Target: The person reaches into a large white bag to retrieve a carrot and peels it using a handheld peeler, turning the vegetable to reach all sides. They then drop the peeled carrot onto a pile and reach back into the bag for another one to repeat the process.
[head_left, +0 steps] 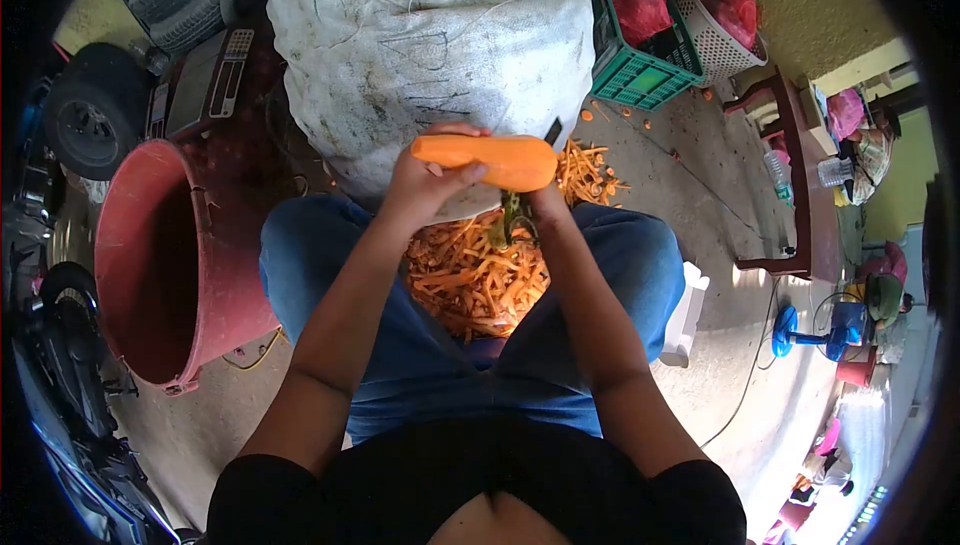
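My left hand (432, 180) is wrapped round the narrow end of a thick orange carrot (490, 157), its surface smooth and bare of skin. The carrot lies crosswise in front of me, its wide end to the right. Behind that wide end is my right hand (545, 203), fingers mostly hidden and closed on a dark green peeling tool (514, 220). A dark flat tip (553, 130) sticks out above the carrot; the tool's exact kind is hidden. Below both hands, between my knees, lies a heap of orange peelings (475, 280).
A full white woven sack (440, 55) stands right ahead. To the left is a red barrel (150, 255), its mouth facing me. More peelings (590, 173) lie on the floor at right, near a green crate (645, 45) and a white basket (715, 40). People (880, 155) sit far right.
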{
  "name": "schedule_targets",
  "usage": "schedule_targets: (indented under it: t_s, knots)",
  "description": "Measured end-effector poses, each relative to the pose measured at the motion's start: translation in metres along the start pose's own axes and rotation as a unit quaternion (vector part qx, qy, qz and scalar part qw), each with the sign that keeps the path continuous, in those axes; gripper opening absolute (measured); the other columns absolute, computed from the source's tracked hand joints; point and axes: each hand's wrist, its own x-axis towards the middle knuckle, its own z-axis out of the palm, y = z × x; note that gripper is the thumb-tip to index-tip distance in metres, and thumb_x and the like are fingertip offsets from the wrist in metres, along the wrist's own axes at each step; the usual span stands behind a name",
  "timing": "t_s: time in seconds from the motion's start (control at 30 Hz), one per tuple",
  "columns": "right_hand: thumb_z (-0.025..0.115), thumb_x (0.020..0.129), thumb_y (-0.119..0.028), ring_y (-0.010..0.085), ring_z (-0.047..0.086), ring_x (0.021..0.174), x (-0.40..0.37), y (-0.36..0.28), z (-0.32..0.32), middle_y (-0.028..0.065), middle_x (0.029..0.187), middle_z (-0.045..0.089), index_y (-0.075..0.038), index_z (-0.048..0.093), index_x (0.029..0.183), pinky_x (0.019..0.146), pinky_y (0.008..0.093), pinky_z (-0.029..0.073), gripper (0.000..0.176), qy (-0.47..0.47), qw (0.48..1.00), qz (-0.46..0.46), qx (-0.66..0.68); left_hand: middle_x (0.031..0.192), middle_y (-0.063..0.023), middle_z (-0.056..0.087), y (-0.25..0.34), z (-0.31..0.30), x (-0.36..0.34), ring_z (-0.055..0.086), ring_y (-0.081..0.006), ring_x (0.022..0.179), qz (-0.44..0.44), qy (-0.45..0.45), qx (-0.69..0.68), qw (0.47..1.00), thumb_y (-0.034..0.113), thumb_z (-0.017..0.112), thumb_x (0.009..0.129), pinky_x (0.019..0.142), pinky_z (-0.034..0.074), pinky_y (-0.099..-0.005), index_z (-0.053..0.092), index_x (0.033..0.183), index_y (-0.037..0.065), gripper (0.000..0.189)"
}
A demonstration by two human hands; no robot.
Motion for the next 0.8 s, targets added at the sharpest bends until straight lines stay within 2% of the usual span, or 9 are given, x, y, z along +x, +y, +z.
schedule_targets:
  t_s: [0.07, 0.17, 0.27, 0.37, 0.4, 0.47, 0.53, 0.67, 0.8]
  knots:
    - [0.048, 0.078, -0.013, 0.014, 0.053, 0.084, -0.013, -0.023, 0.014, 0.008, 0.094, 0.054, 0.0, 0.048, 0.102, 0.071, 0.0251, 0.042, 0.027, 0.082, 0.994, -0.035, -0.065, 0.096, -0.0114, 0.054, 0.005, -0.008, 0.003, 0.053, -0.0176, 0.088, -0.107, 0.025, -0.042, 0.993, 0.003, 0.065, 0.064, 0.072, 0.046, -0.0265, 0.05, 0.097, -0.001, 0.037]
    - [0.048, 0.077, -0.008, 0.0142, 0.054, 0.079, -0.014, -0.029, 0.004, 0.0082, 0.091, 0.055, 0.002, 0.049, 0.099, 0.069, 0.0242, 0.042, 0.024, 0.08, 0.984, -0.082, -0.136, 0.097, -0.0116, 0.053, 0.016, -0.019, 0.005, 0.053, -0.0197, 0.09, -0.241, 0.018, -0.029, 0.97, 0.003, 0.061, 0.067, 0.068, 0.05, -0.031, 0.046, 0.106, 0.002, 0.042]
    - [0.049, 0.077, -0.007, 0.0136, 0.054, 0.073, -0.019, -0.042, 0.006, 0.0067, 0.084, 0.057, 0.004, 0.051, 0.094, 0.065, 0.0234, 0.042, 0.02, 0.099, 0.98, -0.078, -0.155, 0.095, -0.0116, 0.055, 0.028, -0.029, 0.009, 0.055, -0.016, 0.083, -0.316, -0.047, 0.016, 0.948, 0.009, 0.064, 0.066, 0.06, 0.049, -0.0225, 0.048, 0.104, -0.001, 0.042]
    - [0.049, 0.077, -0.009, 0.013, 0.054, 0.069, -0.016, -0.04, -0.001, 0.0067, 0.077, 0.057, 0.003, 0.053, 0.089, 0.061, 0.0235, 0.041, 0.017, 0.108, 0.971, -0.076, -0.201, 0.093, -0.0116, 0.056, 0.02, -0.032, 0.007, 0.055, -0.0184, 0.082, -0.338, -0.13, 0.154, 0.919, 0.012, 0.067, 0.061, 0.064, 0.047, -0.0253, 0.047, 0.105, -0.001, 0.05]
    - [0.05, 0.077, -0.01, 0.0126, 0.053, 0.066, -0.015, -0.04, -0.001, 0.007, 0.073, 0.058, 0.003, 0.054, 0.085, 0.059, 0.024, 0.041, 0.016, 0.11, 0.966, -0.087, -0.216, 0.093, -0.0116, 0.056, 0.017, -0.028, 0.005, 0.055, -0.0184, 0.082, -0.339, -0.131, 0.155, 0.919, 0.012, 0.067, 0.061, 0.064, 0.047, -0.0253, 0.047, 0.105, -0.001, 0.05]
    - [0.05, 0.077, -0.012, 0.0126, 0.052, 0.063, -0.017, -0.041, 0.002, 0.0078, 0.069, 0.057, 0.002, 0.055, 0.083, 0.057, 0.0249, 0.04, 0.016, 0.117, 0.935, -0.113, -0.315, 0.091, -0.0123, 0.056, 0.007, -0.013, -0.001, 0.055, -0.0205, 0.083, -0.153, -0.204, 0.405, 0.878, 0.014, 0.07, 0.056, 0.07, 0.043, -0.0282, 0.047, 0.104, -0.001, 0.056]
    - [0.052, 0.076, -0.014, 0.0125, 0.048, 0.055, -0.017, -0.037, 0.005, 0.0109, 0.06, 0.053, 0.001, 0.055, 0.078, 0.052, 0.0278, 0.039, 0.016, 0.138, 0.873, -0.153, -0.441, 0.091, -0.0126, 0.056, -0.002, -0.004, -0.004, 0.054, -0.0208, 0.084, -0.183, -0.189, 0.387, 0.884, 0.015, 0.07, 0.054, 0.073, 0.041, -0.0288, 0.046, 0.104, -0.001, 0.058]
    - [0.053, 0.076, -0.015, 0.0156, 0.051, 0.056, -0.02, -0.045, 0.007, 0.0131, 0.061, 0.053, 0.001, 0.054, 0.079, 0.053, 0.0283, 0.039, 0.017, 0.145, 0.9, -0.109, -0.397, 0.09, -0.013, 0.056, 0.002, 0.004, 0.0, 0.054, -0.0205, 0.084, -0.204, -0.158, 0.359, 0.897, 0.015, 0.069, 0.054, 0.074, 0.041, -0.0291, 0.046, 0.102, -0.001, 0.055]
    - [0.053, 0.076, -0.017, 0.0168, 0.051, 0.056, -0.021, -0.052, 0.002, 0.0137, 0.062, 0.054, 0.002, 0.054, 0.079, 0.052, 0.0283, 0.04, 0.019, 0.185, 0.847, -0.189, -0.46, 0.087, -0.0126, 0.057, -0.006, 0.007, 0.0, 0.055, -0.0202, 0.081, -0.135, -0.094, 0.343, 0.925, 0.014, 0.068, 0.055, 0.071, 0.042, -0.0295, 0.046, 0.102, -0.001, 0.054]
